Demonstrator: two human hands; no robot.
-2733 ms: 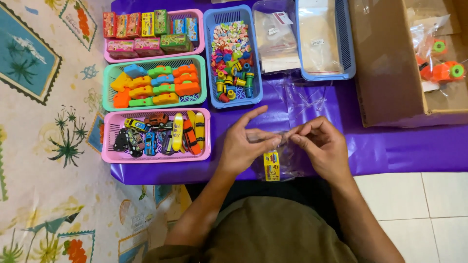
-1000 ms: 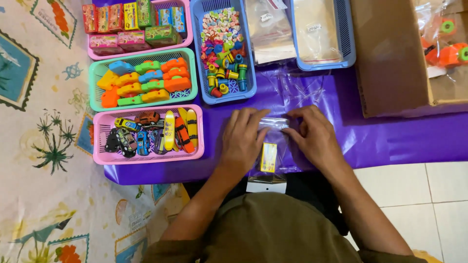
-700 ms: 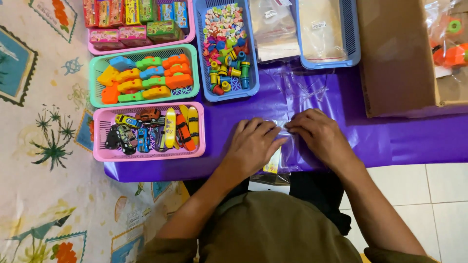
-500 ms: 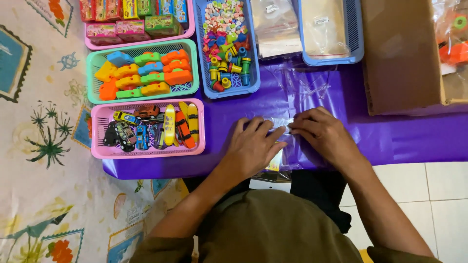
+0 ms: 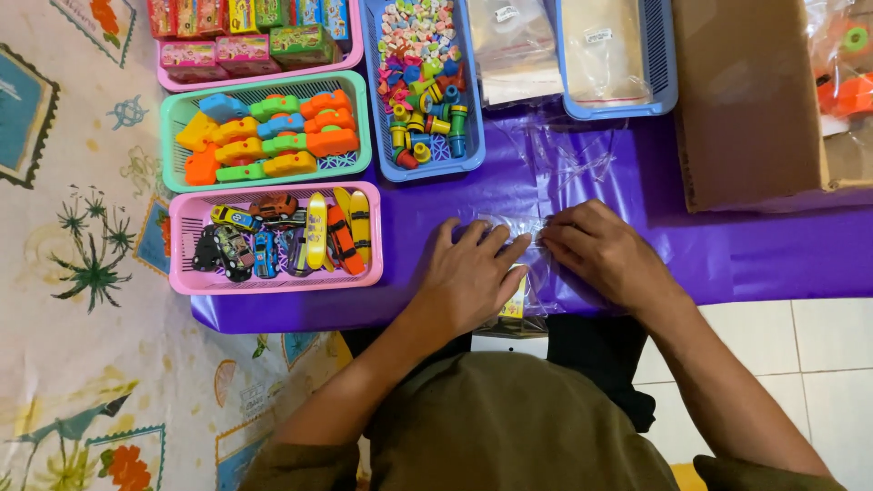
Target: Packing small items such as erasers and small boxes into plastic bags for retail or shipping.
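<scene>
My left hand [image 5: 473, 273] and my right hand [image 5: 605, 250] both press down on a small clear plastic bag [image 5: 536, 273] that lies flat on the purple table cover [image 5: 436, 200] at its near edge. A yellow item [image 5: 516, 305] shows inside the bag below my left fingers. The fingertips of the two hands nearly meet along the bag's top edge. Another crumpled clear bag [image 5: 573, 155] lies just beyond the hands.
A pink basket [image 5: 277, 238] of toy cars and small skateboards, a green basket [image 5: 264, 132] of coloured plastic toys, a pink basket of boxes [image 5: 255, 36], a blue basket [image 5: 423, 82] of small erasers, a blue tray of clear bags [image 5: 582, 55], a cardboard box [image 5: 755, 100].
The bag was held up between both hands; now it is laid flat on the purple cover and both hands press on it. The view has shifted slightly.
</scene>
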